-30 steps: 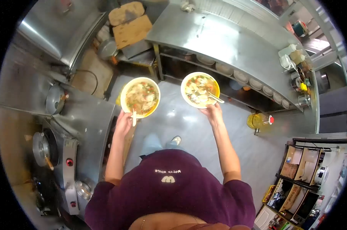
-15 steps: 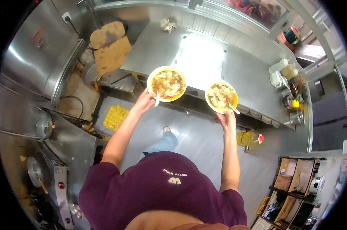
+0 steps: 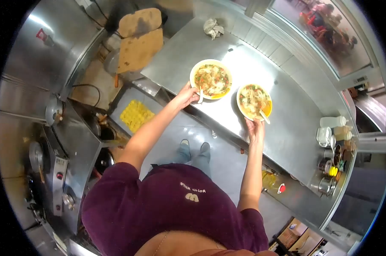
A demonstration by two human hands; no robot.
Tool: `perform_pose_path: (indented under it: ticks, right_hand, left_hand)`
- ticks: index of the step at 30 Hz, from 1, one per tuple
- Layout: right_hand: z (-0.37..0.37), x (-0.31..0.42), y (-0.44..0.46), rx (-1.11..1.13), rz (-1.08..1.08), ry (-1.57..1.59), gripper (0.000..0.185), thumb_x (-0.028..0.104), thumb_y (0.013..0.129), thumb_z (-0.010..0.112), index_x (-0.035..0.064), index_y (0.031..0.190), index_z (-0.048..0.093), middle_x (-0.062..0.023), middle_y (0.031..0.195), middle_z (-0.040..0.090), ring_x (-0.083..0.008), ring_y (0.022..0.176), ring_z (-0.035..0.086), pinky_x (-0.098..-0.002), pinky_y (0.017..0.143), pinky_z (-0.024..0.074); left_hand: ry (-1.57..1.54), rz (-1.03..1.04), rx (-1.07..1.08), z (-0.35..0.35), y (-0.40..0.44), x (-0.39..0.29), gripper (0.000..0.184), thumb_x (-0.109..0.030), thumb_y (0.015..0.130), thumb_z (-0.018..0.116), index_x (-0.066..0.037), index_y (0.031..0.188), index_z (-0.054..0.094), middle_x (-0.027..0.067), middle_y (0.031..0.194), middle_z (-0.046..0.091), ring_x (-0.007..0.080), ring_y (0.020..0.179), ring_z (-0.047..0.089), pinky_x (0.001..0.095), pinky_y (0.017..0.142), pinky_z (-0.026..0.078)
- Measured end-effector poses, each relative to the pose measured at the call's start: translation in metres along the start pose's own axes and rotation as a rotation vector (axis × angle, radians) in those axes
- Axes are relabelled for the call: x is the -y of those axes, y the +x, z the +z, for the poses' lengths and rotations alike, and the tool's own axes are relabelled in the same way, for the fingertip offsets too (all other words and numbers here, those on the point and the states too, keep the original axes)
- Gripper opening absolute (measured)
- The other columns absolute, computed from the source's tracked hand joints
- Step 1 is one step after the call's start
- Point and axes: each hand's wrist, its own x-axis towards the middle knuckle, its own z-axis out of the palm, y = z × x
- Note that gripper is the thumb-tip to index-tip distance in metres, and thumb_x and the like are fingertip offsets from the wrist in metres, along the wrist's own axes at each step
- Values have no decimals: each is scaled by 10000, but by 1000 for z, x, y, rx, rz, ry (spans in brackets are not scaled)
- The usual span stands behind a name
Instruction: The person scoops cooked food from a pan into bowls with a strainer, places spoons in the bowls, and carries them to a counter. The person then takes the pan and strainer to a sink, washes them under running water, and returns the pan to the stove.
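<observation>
Two pale round bowls of soup with dumpling-like pieces, red bits and chopped greens are above the steel counter (image 3: 287, 141). My left hand (image 3: 187, 96) grips the near left edge of the left bowl (image 3: 227, 88); its fingers are closed on it beside a white spoon (image 3: 200, 97). At the near edge of the right bowl (image 3: 268, 106), my right hand (image 3: 255, 129) is closed with the palm partly beneath. Another white spoon (image 3: 264, 116) leans out of that bowl. Both bowls look level. Whether their bases touch the counter I cannot tell.
A crumpled cloth (image 3: 213, 28) lies at the counter's back. Condiment bottles (image 3: 333, 122) and jars stand at its right end. An oil jug (image 3: 270, 181) is below the counter. Stove equipment (image 3: 56, 179) lines the left, and a yellow mat (image 3: 136, 116) lies on the floor.
Both bowls, still in my hands, have moved forward, farther over the counter. My body has come closer to it, both feet now show, and the view has turned.
</observation>
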Motion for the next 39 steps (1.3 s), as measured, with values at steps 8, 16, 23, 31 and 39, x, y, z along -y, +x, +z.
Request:
perform_pose_path:
  ticks: [8,16,23,31,39]
  right_hand:
    - [-2,12,9,123,67,-26,500,-54,797,403,48,1272,281,-204,1176,459,-364,939,572,-374,733,559]
    - [1,-1,-5,146,88,3,531,-31,826,433,103,1300,233,-171,1162,467,-322,928,580,-346,715,532]
    - [4,-38,-35,244,377,-237,343,136,826,510,-1,1125,412,-167,950,563,-237,722,579,-332,632,503]
    - [106,-70,-44,494,-217,-749,348,141,828,558,-14,1120,448,-111,786,563,-144,632,535,-276,598,457]
    - [150,-108,-26,250,-632,-1205,324,184,814,579,-20,1057,518,-152,795,594,-234,645,539,-335,632,440]
  left_hand:
    - [-30,86,-144,12,-4,29,502,48,792,427,-82,1246,254,148,1033,475,205,777,587,322,650,537]
    - [-43,99,-52,36,-10,22,444,-21,849,418,-89,1242,223,187,1062,471,267,835,593,371,712,531]
    - [-92,67,-279,27,-31,33,488,-257,880,437,-116,1290,211,183,1111,507,278,961,566,385,792,488]
    - [-60,11,-542,-92,-210,123,494,-377,873,405,-103,1281,358,138,1200,485,232,1059,504,349,881,411]
    - [-237,-169,-1183,-200,-432,261,287,-232,828,465,-43,1033,531,93,823,606,192,659,585,316,579,485]
